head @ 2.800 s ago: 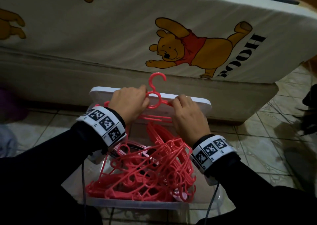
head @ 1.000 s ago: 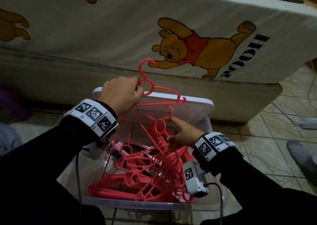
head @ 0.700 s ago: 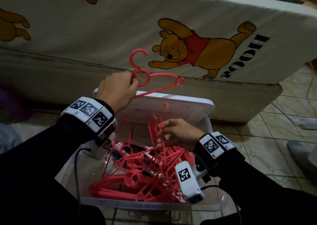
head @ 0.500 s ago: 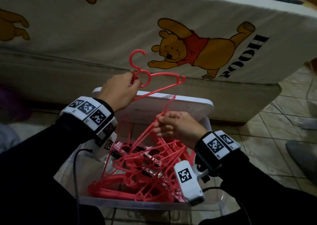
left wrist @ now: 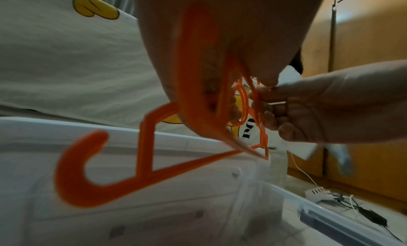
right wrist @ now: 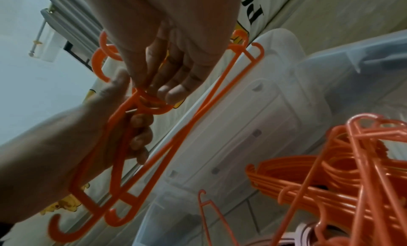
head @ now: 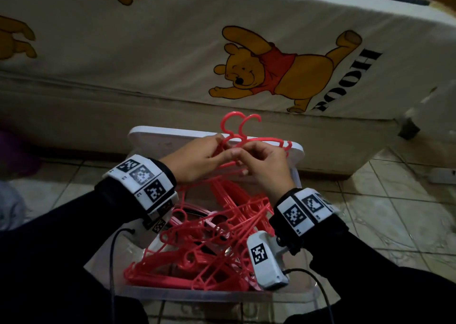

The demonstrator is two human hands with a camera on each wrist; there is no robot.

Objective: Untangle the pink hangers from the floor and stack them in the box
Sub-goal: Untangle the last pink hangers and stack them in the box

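Two pink hangers (head: 240, 132) are held together above the far end of the clear box (head: 197, 296), their hooks side by side and pointing up. My left hand (head: 217, 151) grips their necks from the left. My right hand (head: 238, 156) pinches the same necks from the right, touching the left hand. In the right wrist view the two hangers (right wrist: 134, 145) overlap, shoulders nearly aligned. In the left wrist view one hanger end (left wrist: 72, 171) hangs below my palm. A tangled pile of pink hangers (head: 202, 244) lies in the box beneath both wrists.
The white box lid (head: 153, 138) leans upright behind the box against a mattress with a bear print (head: 271, 72). Tiled floor (head: 394, 212) lies to the right, with a white power strip (head: 444, 175) at the edge. Something purple (head: 14, 156) sits at far left.
My right hand lifted a second hanger out of the pile and brought it up against the one in my left hand. My left hand came down and right to meet it.
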